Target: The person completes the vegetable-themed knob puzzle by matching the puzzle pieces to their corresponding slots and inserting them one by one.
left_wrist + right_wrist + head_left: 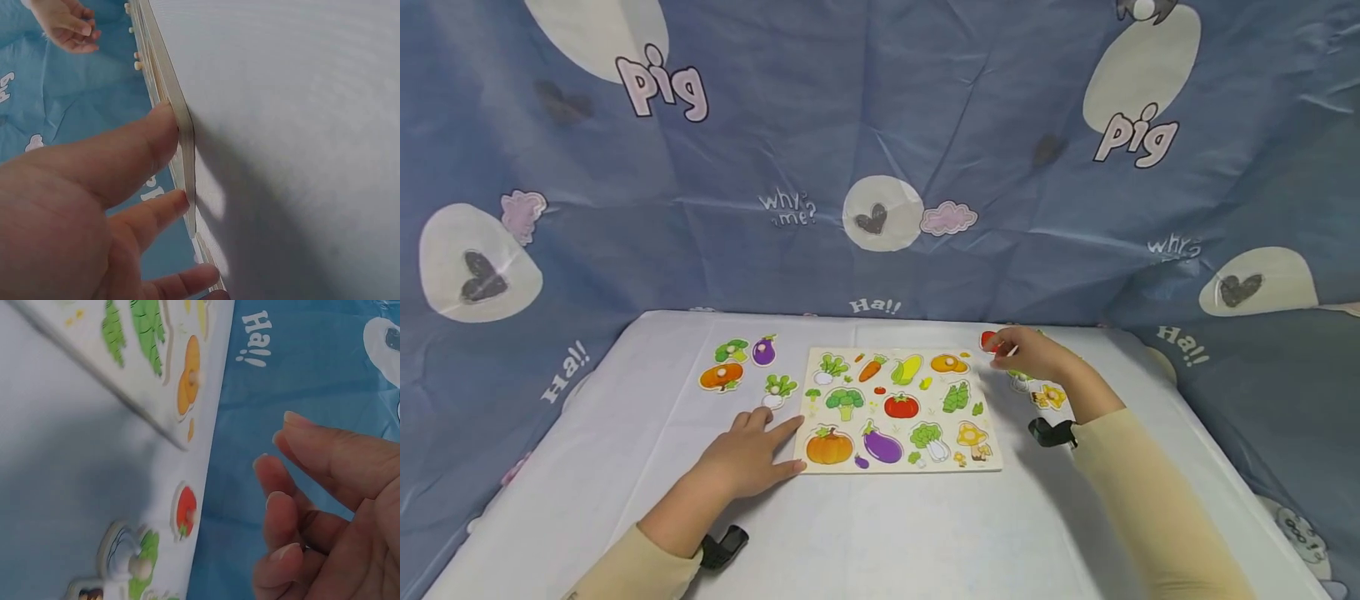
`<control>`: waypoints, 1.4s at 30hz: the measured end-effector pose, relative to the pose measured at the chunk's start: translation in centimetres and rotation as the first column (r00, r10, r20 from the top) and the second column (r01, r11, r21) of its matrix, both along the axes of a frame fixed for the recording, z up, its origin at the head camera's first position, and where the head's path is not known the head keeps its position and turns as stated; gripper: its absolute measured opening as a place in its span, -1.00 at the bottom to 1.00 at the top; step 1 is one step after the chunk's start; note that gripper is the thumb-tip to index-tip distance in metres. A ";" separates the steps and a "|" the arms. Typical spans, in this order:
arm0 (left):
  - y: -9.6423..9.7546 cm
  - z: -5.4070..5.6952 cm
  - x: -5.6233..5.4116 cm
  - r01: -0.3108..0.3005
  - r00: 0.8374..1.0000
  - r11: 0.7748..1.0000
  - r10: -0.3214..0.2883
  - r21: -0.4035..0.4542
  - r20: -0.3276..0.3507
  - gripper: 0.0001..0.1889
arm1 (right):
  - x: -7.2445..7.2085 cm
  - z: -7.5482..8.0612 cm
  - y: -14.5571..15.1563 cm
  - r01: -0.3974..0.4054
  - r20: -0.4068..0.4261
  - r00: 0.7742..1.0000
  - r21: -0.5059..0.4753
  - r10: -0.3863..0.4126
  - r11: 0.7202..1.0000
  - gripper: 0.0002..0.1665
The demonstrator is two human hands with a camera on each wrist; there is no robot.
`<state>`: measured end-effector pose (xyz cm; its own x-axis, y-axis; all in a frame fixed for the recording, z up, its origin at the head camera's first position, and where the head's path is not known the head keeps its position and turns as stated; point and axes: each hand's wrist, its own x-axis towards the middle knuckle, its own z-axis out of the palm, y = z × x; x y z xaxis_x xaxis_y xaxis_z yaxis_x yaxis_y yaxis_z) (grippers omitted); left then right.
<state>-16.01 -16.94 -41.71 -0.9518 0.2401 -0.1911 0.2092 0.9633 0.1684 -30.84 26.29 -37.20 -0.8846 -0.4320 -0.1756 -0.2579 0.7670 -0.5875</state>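
A wooden vegetable puzzle board [902,468] lies flat on the table. My left hand [741,458] rests at its left edge, with thumb and forefinger spread against the side. In the left wrist view, the thumb [144,140] touches the board's pale edge [182,119]. My right hand [1033,354] hovers past the far right corner, near a red tomato piece [988,340]; its fingers [281,519] are loosely bent and hold nothing. A knobbed yellow-orange piece [187,387] sits in the board's far right corner.
Left of the board lie a broccoli piece [731,350], an eggplant piece [763,351], a pumpkin piece [721,377] and a white radish piece [778,388]. Several pieces, including a mushroom piece [1051,396], lie under my right arm. A blue printed cloth [880,275] hangs behind the table.
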 end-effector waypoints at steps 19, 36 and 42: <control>0.0 0.2 0.1 -0.001 1.000 1.000 0.000 0.001 0.013 -0.23 | 3.3 -1.9 4.5 0.139 -0.109 0.985 0.020 -0.136 0.990 -0.72; 0.0 0.0 -0.1 -0.012 1.000 1.000 0.012 -0.014 0.022 -0.22 | 4.1 -3.8 7.5 0.288 -0.029 0.958 0.058 -0.287 0.956 -0.65; 0.0 0.0 -0.1 -0.009 1.000 1.000 0.009 -0.004 0.025 -0.22 | 3.6 -4.5 8.0 0.342 -0.011 0.940 0.098 -0.342 0.935 -0.67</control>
<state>-16.16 -16.93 -41.69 -0.9488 0.2311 -0.2154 0.1966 0.9656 0.1700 -27.20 34.33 -41.68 -0.9747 -0.0844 -0.2070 0.0330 0.8616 -0.5066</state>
